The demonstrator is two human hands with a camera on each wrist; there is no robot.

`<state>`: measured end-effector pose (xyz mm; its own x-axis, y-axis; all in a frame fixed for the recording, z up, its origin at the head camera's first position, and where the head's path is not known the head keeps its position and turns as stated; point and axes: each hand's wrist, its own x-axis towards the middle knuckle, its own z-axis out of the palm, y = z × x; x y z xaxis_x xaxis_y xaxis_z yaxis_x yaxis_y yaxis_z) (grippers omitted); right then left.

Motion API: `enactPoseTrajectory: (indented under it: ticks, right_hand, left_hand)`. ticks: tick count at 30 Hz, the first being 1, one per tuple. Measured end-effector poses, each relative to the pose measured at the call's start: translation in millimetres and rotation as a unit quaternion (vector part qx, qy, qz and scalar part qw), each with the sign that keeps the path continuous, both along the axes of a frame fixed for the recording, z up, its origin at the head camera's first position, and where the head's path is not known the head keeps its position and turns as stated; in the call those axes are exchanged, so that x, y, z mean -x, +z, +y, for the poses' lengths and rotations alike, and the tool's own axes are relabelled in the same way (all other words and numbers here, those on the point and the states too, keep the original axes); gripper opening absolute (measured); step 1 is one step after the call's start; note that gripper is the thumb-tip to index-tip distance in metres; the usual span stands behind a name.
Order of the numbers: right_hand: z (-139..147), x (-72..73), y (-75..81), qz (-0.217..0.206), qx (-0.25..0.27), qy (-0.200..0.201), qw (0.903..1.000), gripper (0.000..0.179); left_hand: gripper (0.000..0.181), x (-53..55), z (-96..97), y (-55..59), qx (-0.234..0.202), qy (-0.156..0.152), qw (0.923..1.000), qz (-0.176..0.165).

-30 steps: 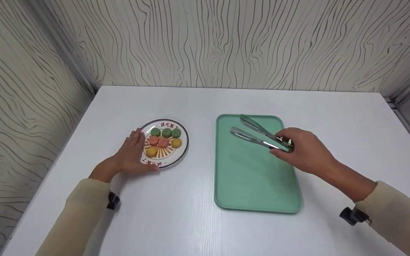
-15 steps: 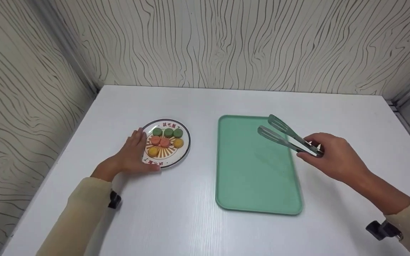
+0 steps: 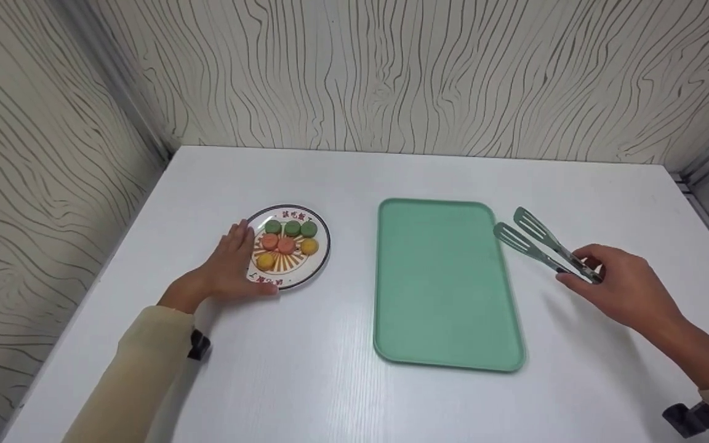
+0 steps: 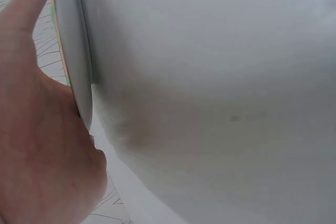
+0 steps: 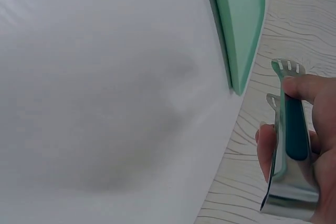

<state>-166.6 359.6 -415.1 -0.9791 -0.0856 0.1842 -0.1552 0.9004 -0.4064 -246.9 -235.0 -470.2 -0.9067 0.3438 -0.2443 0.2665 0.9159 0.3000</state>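
A round white plate with red characters and a dark rim lies on the left of the table. Green macarons, orange-pink macarons and yellow macarons sit on it. My left hand rests against its left edge, fingers extended along the rim and thumb at the near side. In the left wrist view, this hand touches the plate's edge. My right hand holds slotted metal tongs near their hinge end, arms apart. Green inlay shows on the tongs in the right wrist view.
A green rectangular tray lies right of the table's middle, its right edge near the tips of the tongs. Wood-grain patterned panels enclose the white table at the back and sides.
My right hand has carried the tongs rightward and slightly nearer, from over the tray to beyond its right edge. The left hand has stayed at the plate.
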Motion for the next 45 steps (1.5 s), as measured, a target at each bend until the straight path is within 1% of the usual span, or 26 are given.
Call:
enactPoseTrajectory:
  ticks: [7,13,17,25,28,31,35,38,45]
  right_hand:
    - [24.5,-2.6,-8.8,-0.017,-0.011,-0.028,0.9994,0.045]
    - [41.4,-0.4,-15.2,-0.026,-0.021,-0.047,0.9983,0.052]
    - [51.5,-1.2,-20.7,-0.033,-0.020,-0.061,0.9974,0.052]
    - [67.9,-1.2,-27.3,-0.045,-0.020,-0.086,0.9951,0.054]
    - [70.5,-1.3,-30.1,-0.048,-0.022,-0.091,0.9945,0.055]
    - [70.0,-1.4,-32.6,-0.059,-0.021,-0.096,0.9934,0.056]
    - [66.9,-2.1,-36.4,-0.096,-0.003,-0.108,0.9895,0.063]
    - [65.2,-2.6,-38.0,-0.119,0.008,-0.117,0.9859,0.068]
    - [61.0,-0.3,-39.4,-0.130,-0.008,-0.132,0.9827,0.069]
  left_hand:
    - [0.133,0.8,2.3,-0.3,-0.005,0.000,1.0000,0.001]
    - [0.133,0.3,2.4,0.9,-0.004,0.001,1.0000,0.002]
    - [0.134,-0.1,1.3,0.7,0.003,0.003,1.0000,-0.003]
    - [0.133,-0.2,1.2,1.3,-0.008,0.007,0.9999,-0.008]
    - [0.133,0.9,0.3,-1.9,-0.002,0.008,1.0000,-0.004]
    - [0.133,1.1,0.7,-2.2,-0.001,0.008,1.0000,-0.002]
    - [0.132,0.3,1.4,-0.9,-0.006,0.003,1.0000,0.003]
    - [0.132,1.0,1.2,-2.1,-0.010,0.001,0.9999,0.007]
    - [0.133,1.1,1.5,0.3,-0.009,0.007,0.9999,0.002]
